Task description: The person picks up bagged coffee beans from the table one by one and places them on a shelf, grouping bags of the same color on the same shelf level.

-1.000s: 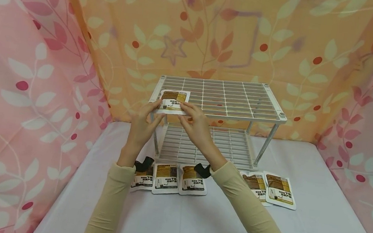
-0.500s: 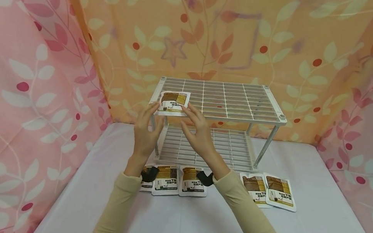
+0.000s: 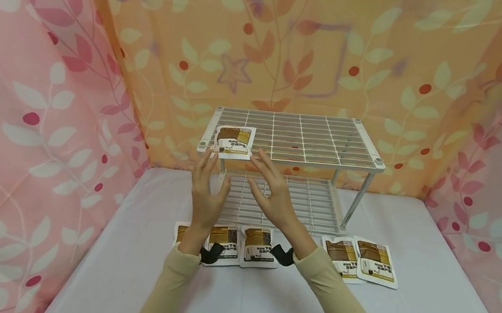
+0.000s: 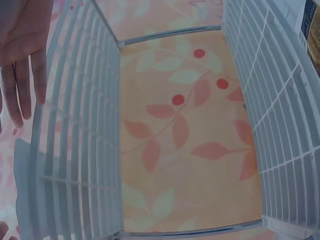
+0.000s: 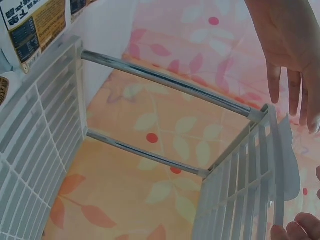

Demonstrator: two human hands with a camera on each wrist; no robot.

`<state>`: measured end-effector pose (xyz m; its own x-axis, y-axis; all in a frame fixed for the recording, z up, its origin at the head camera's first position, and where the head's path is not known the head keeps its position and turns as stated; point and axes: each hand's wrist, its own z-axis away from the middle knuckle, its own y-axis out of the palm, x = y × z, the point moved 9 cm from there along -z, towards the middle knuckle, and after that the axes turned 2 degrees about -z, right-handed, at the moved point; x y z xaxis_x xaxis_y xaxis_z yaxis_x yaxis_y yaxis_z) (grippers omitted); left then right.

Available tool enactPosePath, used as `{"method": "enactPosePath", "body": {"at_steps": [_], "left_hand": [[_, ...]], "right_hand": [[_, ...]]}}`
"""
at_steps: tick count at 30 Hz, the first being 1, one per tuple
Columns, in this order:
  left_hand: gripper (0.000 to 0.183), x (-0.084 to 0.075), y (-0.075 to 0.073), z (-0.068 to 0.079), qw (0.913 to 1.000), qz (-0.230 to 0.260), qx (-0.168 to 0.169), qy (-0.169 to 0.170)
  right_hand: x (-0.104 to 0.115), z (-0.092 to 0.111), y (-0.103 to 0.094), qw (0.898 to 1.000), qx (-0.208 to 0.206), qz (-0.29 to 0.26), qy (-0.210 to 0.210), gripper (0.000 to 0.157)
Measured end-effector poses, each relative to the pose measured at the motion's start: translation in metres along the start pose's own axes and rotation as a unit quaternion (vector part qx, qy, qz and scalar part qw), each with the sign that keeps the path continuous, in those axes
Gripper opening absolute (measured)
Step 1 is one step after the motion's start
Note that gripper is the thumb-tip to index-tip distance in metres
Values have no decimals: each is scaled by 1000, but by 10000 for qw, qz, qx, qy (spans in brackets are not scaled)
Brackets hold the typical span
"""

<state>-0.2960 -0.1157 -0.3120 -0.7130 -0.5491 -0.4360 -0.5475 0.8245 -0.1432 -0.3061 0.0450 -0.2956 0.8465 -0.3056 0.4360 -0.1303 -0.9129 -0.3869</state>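
Note:
A white pouch (image 3: 234, 141) with a brown and gold label lies flat at the front left of the white wire rack's (image 3: 309, 137) top shelf. My left hand (image 3: 208, 195) is raised before the shelf, fingers straight and fingertips right at the pouch's lower left corner. Just off its lower right corner, my right hand (image 3: 276, 193) has its fingers spread, with nothing in its grasp. From below, the left wrist view shows the pouch (image 4: 27, 190) behind the shelf slats, with the right hand (image 4: 22, 55) above. The right wrist view shows the pouch's edge (image 5: 291, 160) beyond the slats.
Along the rack's front, similar pouches lie on the white tabletop (image 3: 260, 309): one group at left, including a pouch (image 3: 258, 249), and two overlapping at right, including a pouch (image 3: 375, 263). Metal posts (image 3: 358, 201) join the top shelf to the lower shelf (image 3: 283, 202). Patterned curtains surround the table.
Both hands have let go of the pouch and drawn back down toward me, fingers straightening. The pouch stays on the top shelf's front left.

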Motion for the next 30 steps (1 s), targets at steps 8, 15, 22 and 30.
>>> {"method": "enactPosePath", "body": {"at_steps": [8,15,22,30], "left_hand": [[55,-2,6,16,9998,-11,135,145],[59,-4,10,23,9993,109,156,309],[61,-3,20,35,9988,150,442,154],[66,-5,43,52,9914,117,1290,-196]], "right_hand": [[-7,16,-8,9996,18,-1,271,52],[-10,28,-19,9996,-56,66,259,52],[-20,42,-29,9992,-65,178,360,55],[-30,56,-35,9977,105,226,625,57]]}}
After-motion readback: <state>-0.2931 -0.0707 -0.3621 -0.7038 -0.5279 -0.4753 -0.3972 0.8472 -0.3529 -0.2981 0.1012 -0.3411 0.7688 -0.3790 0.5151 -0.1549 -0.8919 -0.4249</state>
